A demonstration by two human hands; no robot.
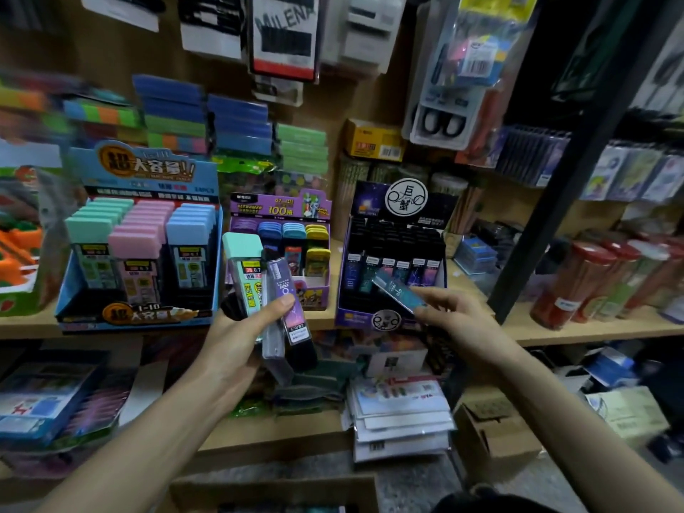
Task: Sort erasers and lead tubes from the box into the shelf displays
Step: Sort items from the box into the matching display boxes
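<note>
1. Here the right hand (455, 316) pinches a teal tube (398, 290) between thumb and fingertips. The tube is tilted, just in front of the dark display (366, 205). Its starry label looks like those in that display's front row, so I judge it belongs there.
2. Left of the dark display, the left hand (237, 338) is clamped round a fan of tubes: a mint tube (246, 275), a purple tube (287, 301) and a clear tube (272, 346). It seems to serve as a stock, so the other hand can file one at a time.
3. The mint tube's cap matches the blue display (148, 172), farther left of the dark display. The purple display (277, 209) stands between the two.
4. The box (274, 490) sits well below the dark display, at the frame's lower edge. Its contents are too dark to tell.
5. By my judgement the sorting is midway, with four tubes not yet shelved.
</note>
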